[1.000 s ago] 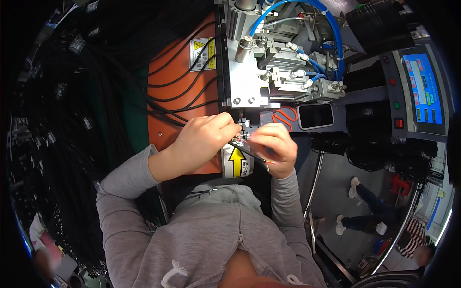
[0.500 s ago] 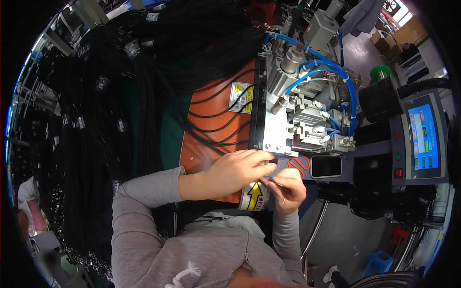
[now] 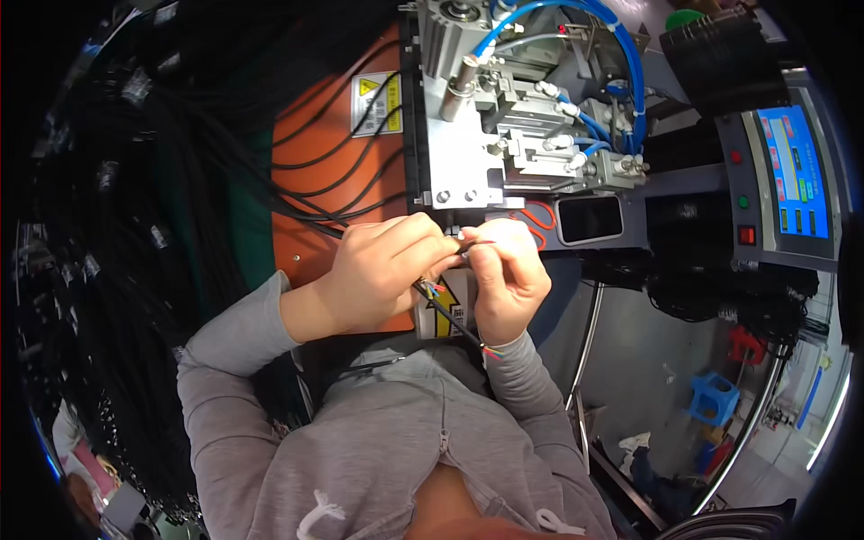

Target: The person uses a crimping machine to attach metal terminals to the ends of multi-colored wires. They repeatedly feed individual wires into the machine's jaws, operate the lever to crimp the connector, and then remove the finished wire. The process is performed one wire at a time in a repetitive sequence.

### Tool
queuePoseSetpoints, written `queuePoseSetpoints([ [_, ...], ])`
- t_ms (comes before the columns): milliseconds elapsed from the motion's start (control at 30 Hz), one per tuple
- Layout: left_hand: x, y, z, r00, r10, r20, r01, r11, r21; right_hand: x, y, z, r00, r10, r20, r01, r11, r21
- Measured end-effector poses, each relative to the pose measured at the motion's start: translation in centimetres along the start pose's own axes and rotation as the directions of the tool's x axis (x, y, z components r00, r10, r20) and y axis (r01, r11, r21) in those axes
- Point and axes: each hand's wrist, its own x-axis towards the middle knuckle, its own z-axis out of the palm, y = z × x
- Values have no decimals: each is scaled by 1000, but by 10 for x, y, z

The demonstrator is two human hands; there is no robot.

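My left hand (image 3: 382, 274) and my right hand (image 3: 506, 279) meet in front of a metal machine (image 3: 504, 117) with blue air hoses. Both pinch a thin black cable (image 3: 450, 317) whose stripped end shows small coloured wires. The left fingers grip it near the coloured wires; the right fingertips hold its tip close to the machine's lower edge. The cable's other end runs down over my grey sleeve.
An orange panel (image 3: 315, 153) with a yellow warning label lies left of the machine, crossed by black cables. Bundles of black cables (image 3: 117, 198) hang at the left. A control box with a blue screen (image 3: 792, 171) and round buttons stands at the right. A blue stool (image 3: 713, 396) sits on the floor.
The view has shifted and come closer to the hands. Both hands stay together on the cable below the machine; the right fingers now hold the tip up nearer the machine.
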Motion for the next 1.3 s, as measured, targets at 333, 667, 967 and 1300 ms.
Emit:
queuePoseSetpoints([
  [333,-2,5,0,993,-62,102,48,990,133,8,-3,-9,968,-250,30,233,845,-482],
  [667,-9,0,8,990,43,132,-76,962,262,11,2,-45,780,555,290,-596,799,74],
  [967,-13,9,15,967,-87,238,-43,870,492,1,21,-20,973,85,214,53,822,-567],
  [1300,-10,3,19,986,-49,158,-28,892,451,-15,41,-20,832,552,48,-553,833,2],
])
